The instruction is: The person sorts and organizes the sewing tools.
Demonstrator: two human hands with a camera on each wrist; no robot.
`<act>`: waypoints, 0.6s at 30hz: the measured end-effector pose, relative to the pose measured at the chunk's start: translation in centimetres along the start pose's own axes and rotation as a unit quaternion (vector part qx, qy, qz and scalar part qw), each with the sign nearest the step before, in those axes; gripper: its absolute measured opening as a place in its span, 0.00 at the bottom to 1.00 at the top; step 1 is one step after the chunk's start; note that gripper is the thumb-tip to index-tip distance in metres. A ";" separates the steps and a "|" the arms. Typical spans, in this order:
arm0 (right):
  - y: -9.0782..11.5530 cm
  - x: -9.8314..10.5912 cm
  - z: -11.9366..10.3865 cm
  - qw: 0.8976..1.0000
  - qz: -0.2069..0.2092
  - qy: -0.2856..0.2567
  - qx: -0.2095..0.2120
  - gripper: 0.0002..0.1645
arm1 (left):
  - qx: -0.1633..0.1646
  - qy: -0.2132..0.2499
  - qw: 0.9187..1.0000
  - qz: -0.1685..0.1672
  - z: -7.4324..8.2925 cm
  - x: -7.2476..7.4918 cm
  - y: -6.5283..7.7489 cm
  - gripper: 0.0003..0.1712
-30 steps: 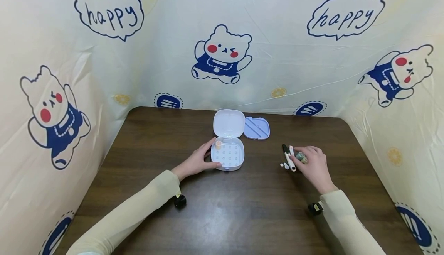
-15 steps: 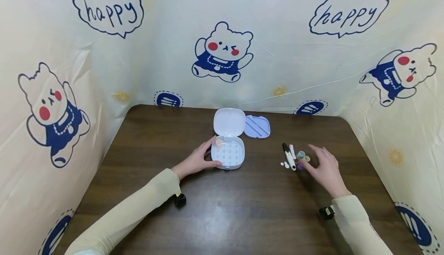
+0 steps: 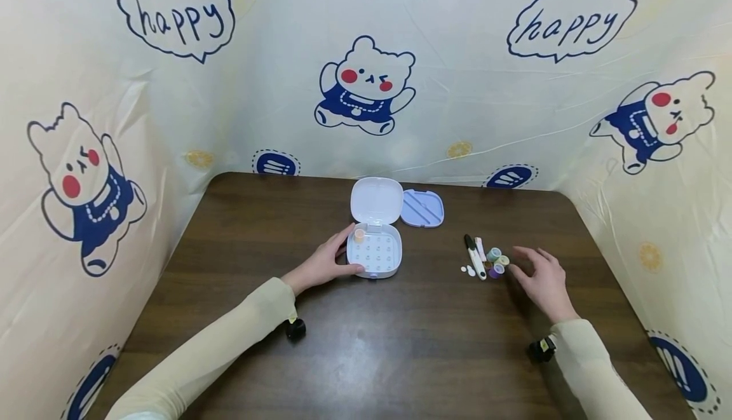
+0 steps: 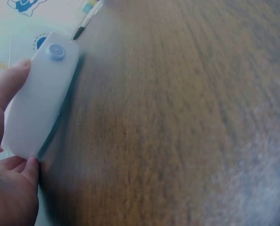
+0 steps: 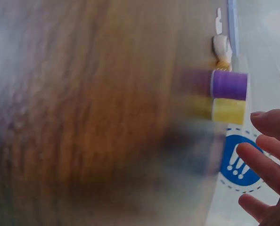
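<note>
Both arms extended forward, the left grip in a hold and the right grip free.
The left arm, sleeved in cream to the wrist, reaches diagonally inward; its thumb and fingers are set apart, bent to clasp between them. The right arm, likewise sleeved, rises from the lower right and angles inward; its fingers are relaxed, slightly bent and visibly separated, holding nothing. The two grips lie well apart, each wrist bare just beyond the cuff.
</note>
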State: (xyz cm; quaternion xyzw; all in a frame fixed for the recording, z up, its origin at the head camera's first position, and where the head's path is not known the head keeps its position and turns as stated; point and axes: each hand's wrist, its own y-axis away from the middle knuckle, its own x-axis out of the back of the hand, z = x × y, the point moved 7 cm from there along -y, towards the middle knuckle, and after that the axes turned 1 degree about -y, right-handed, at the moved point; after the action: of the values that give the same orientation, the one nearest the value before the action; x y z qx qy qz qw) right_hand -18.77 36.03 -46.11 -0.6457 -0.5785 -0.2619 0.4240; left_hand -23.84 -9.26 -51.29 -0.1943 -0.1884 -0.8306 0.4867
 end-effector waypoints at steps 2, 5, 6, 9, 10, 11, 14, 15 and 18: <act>0.0 -0.3 0.5 1.000 -0.011 0.001 -0.012 0.23 | 0.002 -0.002 1.000 0.001 0.0 0.0 0.0 0.63; -0.1 -1.0 1.2 0.999 -0.030 0.003 -0.027 0.24 | 0.006 -0.004 1.000 0.000 0.0 0.0 0.1 0.63; -0.1 -1.2 1.4 0.999 -0.033 0.005 -0.029 0.24 | 0.007 -0.002 1.000 0.001 0.0 0.0 0.1 0.63; -0.1 -1.7 1.6 0.999 -0.039 0.008 -0.036 0.24 | 0.008 -0.001 1.000 0.002 0.0 0.1 0.1 0.62; -0.2 -1.8 1.6 0.998 -0.039 0.008 -0.039 0.23 | 0.008 -0.001 1.000 0.002 -0.1 0.1 0.1 0.62; -0.1 -1.8 1.6 0.998 -0.038 0.008 -0.041 0.23 | 0.007 0.000 1.000 0.002 -0.1 0.1 0.0 0.62; -0.2 -1.9 1.5 0.998 -0.039 0.006 -0.048 0.22 | 0.006 0.000 1.000 0.002 -0.1 0.1 0.0 0.63; -0.2 -1.9 1.4 0.998 -0.040 0.004 -0.049 0.22 | 0.006 0.001 1.000 0.001 -0.1 0.1 0.0 0.63; -0.4 -1.9 1.1 0.998 -0.039 0.000 -0.044 0.20 | 0.007 0.001 1.000 0.001 -0.2 0.1 0.0 0.63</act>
State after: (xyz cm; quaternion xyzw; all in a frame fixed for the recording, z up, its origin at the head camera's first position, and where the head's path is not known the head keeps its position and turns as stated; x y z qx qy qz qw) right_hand -19.72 35.94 -48.15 -0.6411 -0.5907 -0.3035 0.3847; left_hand -23.90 -9.39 -51.39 -0.1901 -0.1931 -0.8290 0.4893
